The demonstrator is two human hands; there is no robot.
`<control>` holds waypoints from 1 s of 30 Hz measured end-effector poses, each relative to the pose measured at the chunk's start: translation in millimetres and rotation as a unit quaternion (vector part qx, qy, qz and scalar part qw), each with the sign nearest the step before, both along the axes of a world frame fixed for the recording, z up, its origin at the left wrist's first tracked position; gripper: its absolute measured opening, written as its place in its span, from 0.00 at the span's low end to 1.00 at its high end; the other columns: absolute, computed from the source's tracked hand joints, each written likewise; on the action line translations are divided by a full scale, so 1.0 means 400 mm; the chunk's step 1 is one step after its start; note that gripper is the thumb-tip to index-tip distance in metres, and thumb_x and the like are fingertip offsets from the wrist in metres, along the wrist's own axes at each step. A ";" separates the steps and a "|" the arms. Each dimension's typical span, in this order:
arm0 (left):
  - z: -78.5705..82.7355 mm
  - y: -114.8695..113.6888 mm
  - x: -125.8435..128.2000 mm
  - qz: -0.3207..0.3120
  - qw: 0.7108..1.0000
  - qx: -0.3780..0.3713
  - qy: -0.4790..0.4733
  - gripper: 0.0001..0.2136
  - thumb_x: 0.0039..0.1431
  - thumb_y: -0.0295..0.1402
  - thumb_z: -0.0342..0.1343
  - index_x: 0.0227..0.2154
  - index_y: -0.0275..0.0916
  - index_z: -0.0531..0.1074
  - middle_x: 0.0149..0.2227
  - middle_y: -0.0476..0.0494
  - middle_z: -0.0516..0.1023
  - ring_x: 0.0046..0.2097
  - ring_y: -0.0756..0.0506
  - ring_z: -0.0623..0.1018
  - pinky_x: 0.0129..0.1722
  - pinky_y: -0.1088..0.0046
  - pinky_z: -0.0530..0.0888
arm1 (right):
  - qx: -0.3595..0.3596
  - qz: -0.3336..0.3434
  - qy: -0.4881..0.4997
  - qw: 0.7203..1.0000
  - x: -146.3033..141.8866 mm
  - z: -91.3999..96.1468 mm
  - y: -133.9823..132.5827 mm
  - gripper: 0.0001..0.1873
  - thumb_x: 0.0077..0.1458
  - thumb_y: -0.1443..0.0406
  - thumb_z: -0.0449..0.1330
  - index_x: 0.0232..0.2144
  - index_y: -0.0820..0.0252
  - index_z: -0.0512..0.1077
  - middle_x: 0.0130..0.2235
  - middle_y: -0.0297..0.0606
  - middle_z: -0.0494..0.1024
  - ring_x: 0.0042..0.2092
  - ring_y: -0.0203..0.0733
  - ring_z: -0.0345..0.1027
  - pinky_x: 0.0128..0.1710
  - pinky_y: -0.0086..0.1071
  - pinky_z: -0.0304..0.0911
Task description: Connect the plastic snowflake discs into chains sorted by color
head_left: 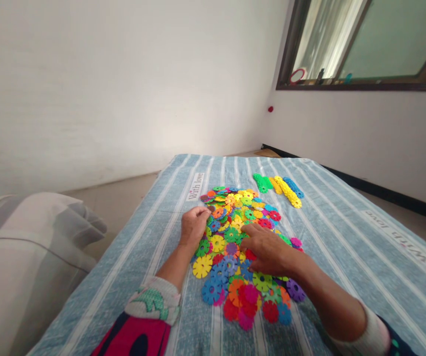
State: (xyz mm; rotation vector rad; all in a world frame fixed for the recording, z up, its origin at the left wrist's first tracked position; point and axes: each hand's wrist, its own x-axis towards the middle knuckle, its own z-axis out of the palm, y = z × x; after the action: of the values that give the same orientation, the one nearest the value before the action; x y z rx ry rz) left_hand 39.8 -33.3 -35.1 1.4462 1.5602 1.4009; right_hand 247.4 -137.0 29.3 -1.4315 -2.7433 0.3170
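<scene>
A heap of flat, colourful plastic snowflake discs (235, 232) lies on a blue-and-white striped sheet (346, 237). My left hand (194, 225) rests at the heap's left edge, fingers curled in a pinch round a small dark disc. My right hand (268, 249) lies palm down over the heap's middle, fingers stretched toward the left and touching the discs. Beyond the heap lie joined rows of discs (279, 187): green, yellow and blue strips side by side.
The striped sheet covers a bed that runs away from me. A grey-and-white pillow (23, 247) lies at the left. Bare floor and white walls lie beyond, with a dark-framed window (364, 44) at the upper right.
</scene>
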 end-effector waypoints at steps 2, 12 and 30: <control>0.003 -0.002 0.001 0.001 1.000 0.001 0.003 0.10 0.43 0.40 0.57 0.23 0.39 0.77 0.24 0.50 0.78 0.31 0.46 0.75 0.32 0.72 0.70 | -0.002 0.001 0.006 1.000 0.000 0.001 0.000 0.12 0.47 0.67 0.66 0.37 0.61 0.76 0.49 0.47 0.68 0.52 0.51 0.62 0.50 0.42 0.61; 0.007 -0.003 0.002 -0.004 1.000 0.000 0.006 0.10 0.43 0.39 0.56 0.23 0.39 0.77 0.25 0.50 0.78 0.32 0.46 0.76 0.32 0.72 0.70 | 0.011 -0.020 -0.035 0.999 -0.015 0.003 -0.003 0.19 0.44 0.58 0.70 0.38 0.62 0.77 0.51 0.49 0.68 0.54 0.56 0.60 0.52 0.46 0.61; 0.009 -0.005 0.002 -0.006 1.000 -0.002 0.010 0.09 0.43 0.39 0.56 0.23 0.40 0.77 0.25 0.50 0.78 0.31 0.46 0.75 0.31 0.73 0.69 | 0.007 -0.032 0.065 0.997 -0.005 -0.002 0.016 0.08 0.44 0.70 0.67 0.24 0.62 0.69 0.40 0.40 0.72 0.43 0.42 0.66 0.40 0.31 0.59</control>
State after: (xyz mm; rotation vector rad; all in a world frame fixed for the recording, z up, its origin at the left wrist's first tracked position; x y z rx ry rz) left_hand 40.7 -35.4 -31.6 1.4696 1.5639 1.3785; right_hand 245.5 -130.7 28.5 -1.4374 -2.5863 0.3745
